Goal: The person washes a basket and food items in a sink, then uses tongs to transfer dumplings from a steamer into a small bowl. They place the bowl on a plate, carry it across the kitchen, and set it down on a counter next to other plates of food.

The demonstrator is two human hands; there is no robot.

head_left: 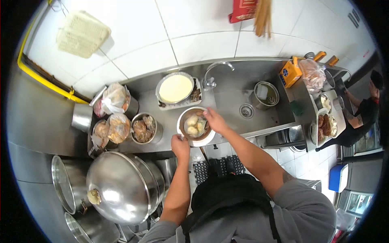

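A round white-rimmed bowl (181,128) with a brownish inner wall is at the counter's front edge, between my hands. Inside lie several pale, rounded lumps (193,126), partly covered by clear plastic; their kind is not plain. My right hand (214,120) is closed on the bowl's upper right rim, thumb toward the inside. At the lower left side, my left hand (180,146) has curled fingers against the rim. Just behind the bowl, a metal basin of pale yellow liquid (176,88) rests on a white tray (168,107) with dark stains.
Left of the bowl stands a metal pot (158,133) of bagged brown food, beside more plastic bags (115,99). A large lidded steamer (121,188) sits at front left. The sink (231,101) holds a metal pail (265,97). Another person (362,109) works at far right.
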